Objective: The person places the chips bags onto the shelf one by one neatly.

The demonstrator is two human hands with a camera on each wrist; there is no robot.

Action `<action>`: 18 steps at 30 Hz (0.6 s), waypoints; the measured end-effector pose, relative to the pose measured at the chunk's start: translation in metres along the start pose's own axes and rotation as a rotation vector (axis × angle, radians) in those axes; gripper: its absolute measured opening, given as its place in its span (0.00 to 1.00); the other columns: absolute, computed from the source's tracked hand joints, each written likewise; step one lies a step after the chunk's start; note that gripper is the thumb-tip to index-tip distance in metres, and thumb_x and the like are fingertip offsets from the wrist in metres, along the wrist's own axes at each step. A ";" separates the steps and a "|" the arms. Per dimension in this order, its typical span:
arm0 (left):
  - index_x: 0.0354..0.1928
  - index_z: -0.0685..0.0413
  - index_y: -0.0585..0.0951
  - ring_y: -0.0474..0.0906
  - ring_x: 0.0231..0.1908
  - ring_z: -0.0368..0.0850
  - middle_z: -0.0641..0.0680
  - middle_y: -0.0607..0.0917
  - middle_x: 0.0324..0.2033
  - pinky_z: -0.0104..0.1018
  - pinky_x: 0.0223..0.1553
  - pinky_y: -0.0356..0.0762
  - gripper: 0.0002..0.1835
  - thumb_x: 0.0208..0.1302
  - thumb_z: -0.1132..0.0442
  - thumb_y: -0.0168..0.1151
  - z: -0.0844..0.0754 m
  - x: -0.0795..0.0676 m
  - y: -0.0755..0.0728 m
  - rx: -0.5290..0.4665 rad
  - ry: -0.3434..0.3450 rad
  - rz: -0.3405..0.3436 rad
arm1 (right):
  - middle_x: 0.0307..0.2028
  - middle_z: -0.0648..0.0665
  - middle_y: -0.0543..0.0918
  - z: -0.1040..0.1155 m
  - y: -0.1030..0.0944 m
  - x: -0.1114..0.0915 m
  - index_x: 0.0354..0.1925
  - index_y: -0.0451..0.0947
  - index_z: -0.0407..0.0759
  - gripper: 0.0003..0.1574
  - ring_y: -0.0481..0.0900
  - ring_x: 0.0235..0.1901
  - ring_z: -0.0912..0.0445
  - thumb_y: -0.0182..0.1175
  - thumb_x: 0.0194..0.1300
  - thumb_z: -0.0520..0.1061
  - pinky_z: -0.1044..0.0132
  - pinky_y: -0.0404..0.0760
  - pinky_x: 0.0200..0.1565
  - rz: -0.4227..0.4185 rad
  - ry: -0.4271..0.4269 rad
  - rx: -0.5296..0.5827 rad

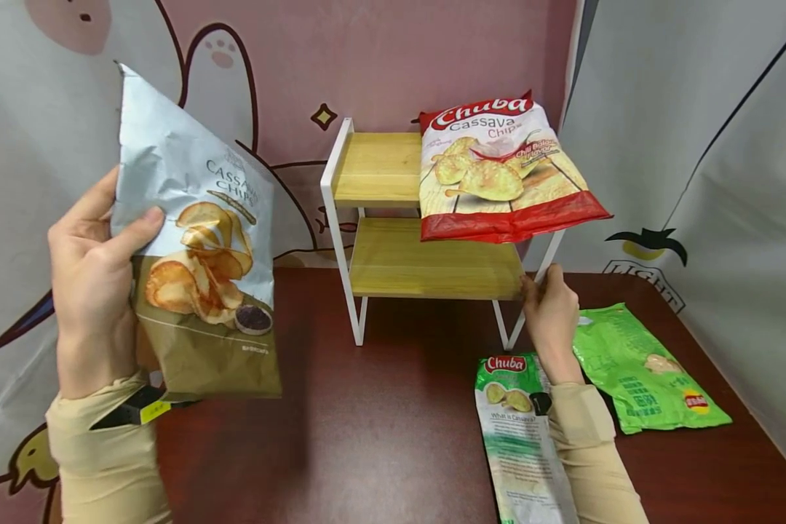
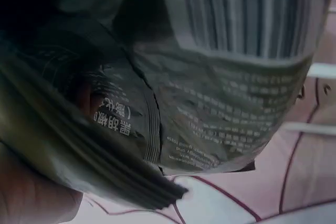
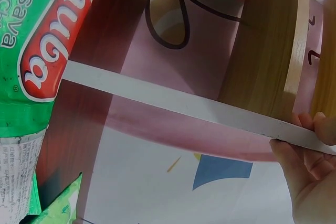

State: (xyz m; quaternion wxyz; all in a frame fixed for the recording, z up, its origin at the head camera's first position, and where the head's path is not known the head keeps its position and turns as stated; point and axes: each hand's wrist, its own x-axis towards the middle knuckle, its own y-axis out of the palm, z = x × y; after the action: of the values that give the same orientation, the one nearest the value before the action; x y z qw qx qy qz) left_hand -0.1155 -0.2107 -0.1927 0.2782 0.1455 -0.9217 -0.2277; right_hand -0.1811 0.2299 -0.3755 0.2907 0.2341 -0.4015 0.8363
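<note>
My left hand (image 1: 94, 269) holds up a blue-and-brown bag of cassava chips (image 1: 203, 291) by its left edge, thumb across the front. In the left wrist view, the back of this bag (image 2: 226, 98) with its barcode fills most of the picture. My right hand (image 1: 553, 320) grips the white front leg of a two-tier wooden shelf (image 1: 432, 262) at the lower board's right corner; the right wrist view shows the fingers (image 3: 294, 166) around the white bar (image 3: 173, 98). A red-and-white Chuba chips bag (image 1: 504, 175) lies on the top board's right side, overhanging its front and right edge.
On the dark red-brown table (image 1: 380, 437), a green-and-white Chuba bag (image 1: 517, 444) lies beside my right forearm, which partly covers it. Farther right lies a bright green chips bag (image 1: 648, 371). A pink printed backdrop (image 1: 380, 58) stands behind the shelf.
</note>
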 end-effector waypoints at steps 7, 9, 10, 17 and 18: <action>0.55 0.70 0.77 0.81 0.36 0.49 0.63 0.85 0.41 0.30 0.37 0.81 0.25 0.51 0.87 0.57 -0.008 0.009 0.027 -0.105 0.045 0.059 | 0.21 0.32 0.78 0.001 0.000 0.000 0.33 0.68 0.33 0.14 0.77 0.20 0.38 0.60 0.65 0.43 0.52 0.66 0.21 0.002 0.003 -0.005; 0.55 0.70 0.77 0.80 0.37 0.49 0.64 0.84 0.41 0.31 0.39 0.80 0.25 0.52 0.88 0.54 -0.008 0.013 0.035 -0.154 0.077 0.065 | 0.21 0.32 0.77 0.001 0.000 -0.001 0.33 0.68 0.33 0.14 0.77 0.20 0.38 0.60 0.65 0.43 0.53 0.65 0.21 0.004 0.004 -0.008; 0.55 0.70 0.77 0.80 0.37 0.49 0.64 0.83 0.40 0.32 0.39 0.79 0.25 0.53 0.88 0.53 -0.008 0.015 0.039 -0.184 0.087 0.065 | 0.21 0.32 0.77 0.001 0.000 -0.001 0.33 0.68 0.33 0.14 0.77 0.20 0.38 0.60 0.65 0.43 0.53 0.65 0.21 0.005 0.004 -0.009; 0.55 0.67 0.76 0.79 0.37 0.49 0.63 0.82 0.36 0.35 0.43 0.77 0.24 0.55 0.85 0.54 0.002 0.028 0.063 -0.302 0.152 0.113 | 0.20 0.32 0.77 0.001 0.000 0.000 0.32 0.68 0.32 0.14 0.77 0.20 0.38 0.60 0.65 0.42 0.53 0.65 0.21 -0.007 -0.005 -0.002; 0.56 0.66 0.75 0.78 0.38 0.49 0.62 0.81 0.37 0.35 0.44 0.77 0.24 0.56 0.84 0.53 0.005 0.030 0.066 -0.304 0.150 0.125 | 0.20 0.32 0.77 0.002 0.000 0.000 0.32 0.68 0.33 0.14 0.77 0.20 0.38 0.60 0.65 0.42 0.53 0.65 0.20 -0.007 -0.004 -0.001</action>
State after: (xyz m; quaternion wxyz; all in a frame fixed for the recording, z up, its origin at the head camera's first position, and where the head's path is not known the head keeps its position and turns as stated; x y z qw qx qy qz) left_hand -0.1517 -0.1646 -0.1506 0.3787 0.0610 -0.8604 -0.3354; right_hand -0.1806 0.2284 -0.3747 0.2928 0.2369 -0.4020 0.8346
